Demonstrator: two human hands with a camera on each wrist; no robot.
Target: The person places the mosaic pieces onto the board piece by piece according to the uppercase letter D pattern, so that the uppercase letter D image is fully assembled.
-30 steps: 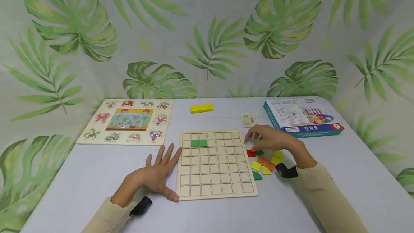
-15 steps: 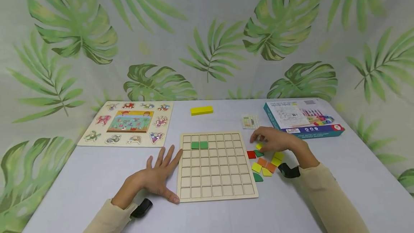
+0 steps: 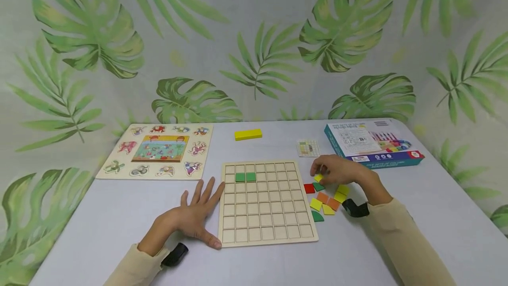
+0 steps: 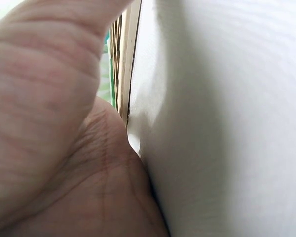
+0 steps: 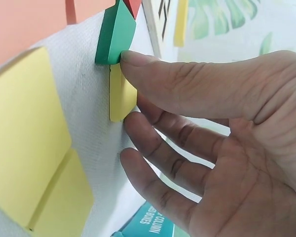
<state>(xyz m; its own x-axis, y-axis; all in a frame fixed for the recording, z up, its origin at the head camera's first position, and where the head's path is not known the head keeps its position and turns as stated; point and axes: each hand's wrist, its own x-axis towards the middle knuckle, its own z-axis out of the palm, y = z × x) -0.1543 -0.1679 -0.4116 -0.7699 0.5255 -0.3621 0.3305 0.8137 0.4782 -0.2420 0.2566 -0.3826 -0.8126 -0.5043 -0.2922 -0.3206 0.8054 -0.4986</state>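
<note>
In the head view a pale wooden grid board (image 3: 268, 204) lies flat, with two green square tiles (image 3: 245, 176) side by side in its second row. My left hand (image 3: 194, 220) rests at the board's left edge, fingers spread, fingertips and thumb right at the rim. Right of the board, my right hand (image 3: 337, 169) has thumb and fingers around a small yellow tile (image 5: 122, 96) among loose pieces. Its thumb tip overlaps a green piece (image 5: 116, 37) in the right wrist view. A red square tile (image 3: 309, 188) lies beside that green piece.
Several yellow, orange and green pieces (image 3: 317, 216) lie near the right wrist. Behind them are a pattern card (image 3: 308, 148) and a flat box (image 3: 373, 142). A yellow bar (image 3: 248, 134) lies at the back, and a sea-animal puzzle board (image 3: 158, 151) at the left.
My right hand has shifted slightly right from beside the red tile, bringing its fingers around the yellow tile. The left hand stays at the board's edge.
</note>
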